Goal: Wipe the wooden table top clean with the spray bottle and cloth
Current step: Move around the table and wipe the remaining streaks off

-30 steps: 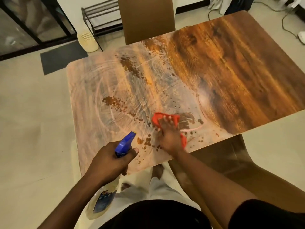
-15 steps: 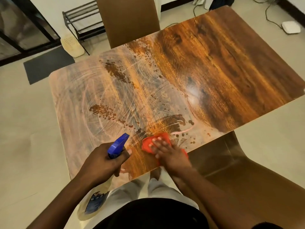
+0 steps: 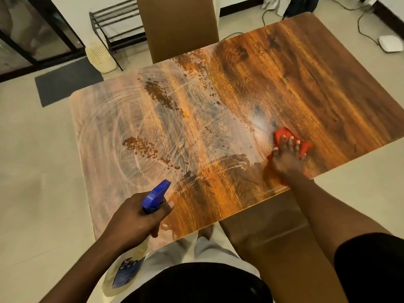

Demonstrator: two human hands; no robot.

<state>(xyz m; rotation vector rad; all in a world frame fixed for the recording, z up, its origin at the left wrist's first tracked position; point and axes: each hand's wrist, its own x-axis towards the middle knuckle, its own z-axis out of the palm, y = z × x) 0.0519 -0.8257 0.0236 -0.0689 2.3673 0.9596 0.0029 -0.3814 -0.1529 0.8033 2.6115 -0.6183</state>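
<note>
The wooden table top point(image 3: 306, 88) fills the middle of the head view; its left half is hazy with swirled wipe marks and dark droplet patches, its right half is glossy brown. My right hand point(image 3: 286, 156) presses flat on a red cloth point(image 3: 284, 134) near the front right edge. My left hand point(image 3: 135, 219) grips the neck of a spray bottle with a blue trigger head point(image 3: 156, 196), held over the front left corner; the pale bottle body hangs below the table edge.
A brown chair point(image 3: 179, 27) stands at the far side and another brown chair point(image 3: 273, 237) sits at the near side under my right arm. A metal rack point(image 3: 115, 22), a dark mat point(image 3: 65, 82), cables and a white box point(image 3: 391, 43) lie on the tiled floor.
My right hand has slid the red cloth from the front middle of the table, beside the bottle, to the right. A freshly wiped glossy band runs along the front edge. The left hand has kept its grip.
</note>
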